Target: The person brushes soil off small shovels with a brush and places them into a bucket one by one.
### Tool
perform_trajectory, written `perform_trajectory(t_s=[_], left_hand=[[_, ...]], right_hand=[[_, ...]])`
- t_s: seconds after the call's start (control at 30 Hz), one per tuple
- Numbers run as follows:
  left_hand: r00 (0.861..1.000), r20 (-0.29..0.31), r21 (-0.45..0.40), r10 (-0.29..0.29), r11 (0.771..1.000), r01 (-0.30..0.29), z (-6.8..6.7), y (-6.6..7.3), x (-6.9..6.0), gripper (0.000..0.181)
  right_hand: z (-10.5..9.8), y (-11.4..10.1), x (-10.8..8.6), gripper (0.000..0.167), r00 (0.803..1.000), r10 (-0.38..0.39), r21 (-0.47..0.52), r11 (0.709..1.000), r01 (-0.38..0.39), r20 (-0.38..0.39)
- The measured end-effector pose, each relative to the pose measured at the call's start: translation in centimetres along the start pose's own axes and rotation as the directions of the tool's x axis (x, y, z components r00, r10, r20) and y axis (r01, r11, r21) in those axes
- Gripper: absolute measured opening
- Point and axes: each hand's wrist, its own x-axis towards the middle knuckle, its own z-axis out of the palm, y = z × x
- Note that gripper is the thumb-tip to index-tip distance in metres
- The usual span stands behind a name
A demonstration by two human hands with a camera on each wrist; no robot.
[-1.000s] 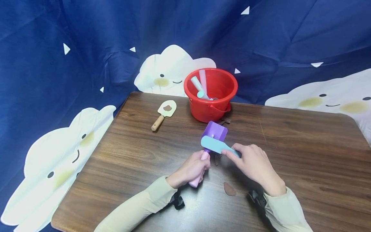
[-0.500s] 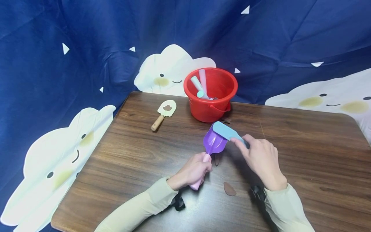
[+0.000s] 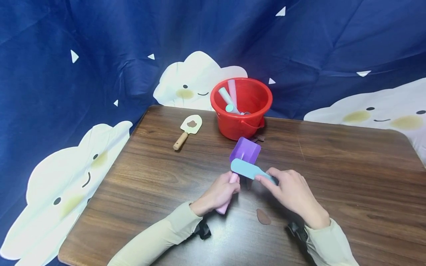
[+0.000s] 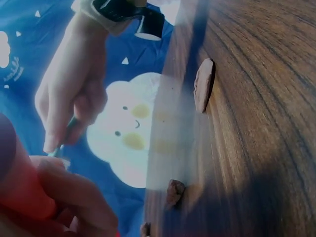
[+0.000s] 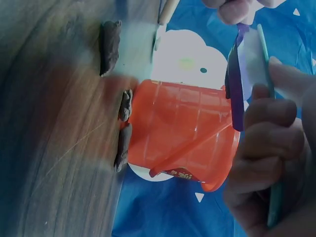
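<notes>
Leave the red bucket (image 3: pixel 229 126) by the far edge of the desk (image 3: pixel 349 166). Steady the purple shovel (image 3: pixel 247 149), gripped in left fingers (image 3: pixel 235 187) inward from there; stroke the blue spatula (image 3: pixel 245 169), pinched in right fingers (image 5: pixel 276 140), lightly over it. Maybe dodge the brown scrap (image 3: pixel 263 217) toward the near edge, tbh.

- A deep blue cloth (image 3: pixel 110 44), creased and softly folded, hangs behind the tabletop (image 3: pixel 139 173).
- Small white triangles (image 3: pixel 74 56) are scattered over the blue, with pale lettering (image 4: pixel 13 70) showing in the left wrist view.
- White clouds with eyes, smiles and yellow cheeks decorate it: a left cloud (image 3: pixel 66 184), a middle cloud (image 3: pixel 199 81) and a right cloud (image 3: pixel 372 111).
- The tabletop has brown, streaky wood grain, rounded corners and a thin pale scratch (image 3: pixel 301 149).
- A whitish glare (image 3: pixel 233 236) lies on its near part.
</notes>
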Motion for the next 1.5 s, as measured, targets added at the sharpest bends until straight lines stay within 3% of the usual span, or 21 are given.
perform_trajectory(t_s=[0.13, 0.3, 0.5, 0.8, 0.97, 1.13, 1.27, 1.5], left_hand=[[1.000, 0.010, 0.000, -0.009, 1.000, 0.009, -0.1, -0.1, 0.0, 0.009], [1.000, 0.025, 0.020, -0.004, 1.000, 0.003, -0.1, 0.0, -0.1, 0.009], [1.000, 0.023, 0.055, -0.007, 0.998, 0.006, -0.1, 0.0, -0.2, 0.010], [0.999, 0.042, 0.069, -0.013, 0.998, 0.010, 0.0, -0.2, -0.2, 0.010], [0.999, 0.032, 0.040, -0.006, 0.999, 0.004, 0.0, -0.3, -0.1, 0.012], [1.000, 0.026, 0.016, -0.003, 1.000, 0.003, 0.0, -0.4, -0.1, 0.011], [1.000, 0.024, -0.003, -0.002, 1.000, 0.002, -0.1, -0.4, 0.0, 0.009], [0.999, 0.034, 0.017, -0.016, 1.000, 0.015, -0.1, -0.4, -0.2, 0.011]], right_hand=[[0.0, 0.1, 0.0, 0.031, 1.000, -0.010, -0.002, 1.000, 0.010, 0.028], [-0.1, 0.5, 0.1, 0.030, 1.000, 0.026, -0.023, 0.999, -0.025, 0.010], [-0.4, 0.9, 0.5, 0.031, 0.999, 0.031, -0.085, 0.996, -0.035, -0.045], [-1.3, 1.5, 1.1, 0.037, 0.976, 0.133, -0.127, 0.980, -0.155, -0.170], [-1.3, 0.8, 0.9, 0.036, 0.980, 0.157, -0.064, 0.984, -0.166, -0.121], [-0.7, 0.1, 0.5, 0.029, 0.998, 0.052, -0.036, 0.998, -0.053, -0.023], [-0.3, 0.0, 0.4, 0.034, 0.999, 0.005, -0.044, 0.999, -0.003, 0.042], [-0.2, 0.4, 0.3, 0.037, 0.998, 0.043, -0.055, 0.998, -0.041, 0.045]])
